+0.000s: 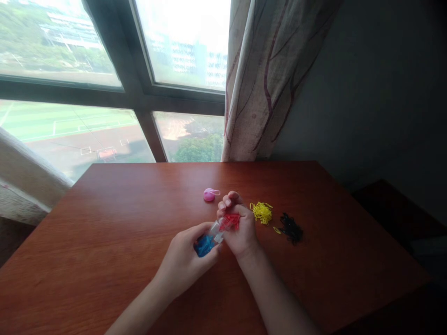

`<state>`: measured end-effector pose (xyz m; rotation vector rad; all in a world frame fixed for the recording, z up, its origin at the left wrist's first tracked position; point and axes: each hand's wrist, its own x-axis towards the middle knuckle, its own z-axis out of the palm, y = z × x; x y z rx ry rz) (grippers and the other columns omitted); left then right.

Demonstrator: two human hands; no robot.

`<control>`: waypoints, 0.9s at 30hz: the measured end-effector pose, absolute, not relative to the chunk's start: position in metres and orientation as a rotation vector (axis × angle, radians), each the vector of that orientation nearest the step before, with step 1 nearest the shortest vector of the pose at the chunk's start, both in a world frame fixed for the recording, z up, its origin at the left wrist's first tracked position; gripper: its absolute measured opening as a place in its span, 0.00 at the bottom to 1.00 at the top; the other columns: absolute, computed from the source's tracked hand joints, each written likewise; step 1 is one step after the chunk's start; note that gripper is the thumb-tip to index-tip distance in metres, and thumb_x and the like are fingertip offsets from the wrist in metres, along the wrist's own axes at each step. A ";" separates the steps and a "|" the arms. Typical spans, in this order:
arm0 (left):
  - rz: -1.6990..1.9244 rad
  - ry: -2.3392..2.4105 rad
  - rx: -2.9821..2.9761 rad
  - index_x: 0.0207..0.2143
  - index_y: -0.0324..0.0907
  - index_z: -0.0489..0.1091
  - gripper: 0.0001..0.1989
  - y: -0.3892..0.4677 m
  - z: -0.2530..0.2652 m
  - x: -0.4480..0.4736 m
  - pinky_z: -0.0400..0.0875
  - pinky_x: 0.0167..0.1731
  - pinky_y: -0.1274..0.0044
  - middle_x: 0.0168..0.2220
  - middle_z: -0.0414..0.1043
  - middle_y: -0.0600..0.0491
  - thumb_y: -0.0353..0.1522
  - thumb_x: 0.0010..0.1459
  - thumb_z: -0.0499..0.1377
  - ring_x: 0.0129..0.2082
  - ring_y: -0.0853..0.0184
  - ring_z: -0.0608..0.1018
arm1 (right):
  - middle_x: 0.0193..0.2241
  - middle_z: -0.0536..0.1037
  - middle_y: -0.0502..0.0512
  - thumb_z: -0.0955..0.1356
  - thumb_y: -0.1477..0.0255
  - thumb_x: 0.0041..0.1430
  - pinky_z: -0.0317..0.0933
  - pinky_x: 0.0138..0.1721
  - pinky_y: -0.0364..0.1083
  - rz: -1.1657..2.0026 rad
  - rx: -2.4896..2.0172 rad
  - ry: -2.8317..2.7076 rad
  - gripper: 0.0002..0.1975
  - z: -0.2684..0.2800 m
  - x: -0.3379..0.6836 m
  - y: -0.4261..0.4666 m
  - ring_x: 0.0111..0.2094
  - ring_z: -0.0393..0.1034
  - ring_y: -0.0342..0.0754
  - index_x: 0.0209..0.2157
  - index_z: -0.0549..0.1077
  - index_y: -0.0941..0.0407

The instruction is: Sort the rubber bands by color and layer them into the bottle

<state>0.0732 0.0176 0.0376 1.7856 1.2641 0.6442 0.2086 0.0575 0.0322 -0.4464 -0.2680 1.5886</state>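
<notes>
My left hand [185, 255] is closed around a small clear plastic box [216, 230]. Blue rubber bands [204, 245] show inside the box, near my thumb. The box slants toward my right hand [243, 231], which is turned palm up with its fingers curled. A clump of red rubber bands [230, 222] lies in that palm, against the end of the box. Just right of my right hand, a pile of yellow rubber bands [262, 212] rests on the table. Farther right lies a pile of black rubber bands [292, 229], with a single yellow band [277, 230] at its left edge.
Beyond my hands, a small round pink object [209, 195] with a loop sits on the brown wooden table [115, 223]. A window [188, 42] and a patterned curtain [258, 79] stand behind the table's far edge. A dark wall is to the right.
</notes>
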 end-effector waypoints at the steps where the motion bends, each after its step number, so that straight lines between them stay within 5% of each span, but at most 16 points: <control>1: 0.646 1.262 1.785 0.39 0.39 0.73 0.11 0.018 0.038 0.073 0.63 0.30 0.81 0.29 0.72 0.57 0.32 0.54 0.57 0.28 0.70 0.69 | 0.22 0.70 0.44 0.66 0.84 0.36 0.59 0.26 0.35 1.585 -0.436 -0.278 0.13 0.031 0.208 0.058 0.25 0.64 0.38 0.26 0.70 0.54; 17: 0.611 1.238 1.817 0.39 0.40 0.72 0.10 0.020 0.035 0.071 0.63 0.30 0.81 0.30 0.72 0.58 0.33 0.55 0.58 0.29 0.70 0.70 | 0.23 0.72 0.45 0.69 0.81 0.43 0.59 0.25 0.34 1.626 -0.418 -0.208 0.08 0.025 0.212 0.059 0.25 0.65 0.37 0.27 0.73 0.55; 22: 0.581 1.225 1.831 0.39 0.40 0.72 0.10 0.020 0.034 0.068 0.62 0.30 0.82 0.30 0.72 0.58 0.33 0.55 0.58 0.29 0.70 0.70 | 0.24 0.73 0.45 0.71 0.74 0.51 0.59 0.22 0.35 1.650 -0.491 -0.114 0.02 0.025 0.212 0.061 0.23 0.65 0.37 0.29 0.74 0.56; 27: 0.544 1.216 1.837 0.39 0.40 0.72 0.10 0.019 0.037 0.065 0.62 0.30 0.81 0.30 0.71 0.58 0.33 0.55 0.58 0.29 0.70 0.69 | 0.22 0.73 0.47 0.70 0.65 0.55 0.59 0.21 0.35 1.683 -0.476 -0.102 0.09 0.028 0.215 0.061 0.22 0.65 0.38 0.27 0.74 0.57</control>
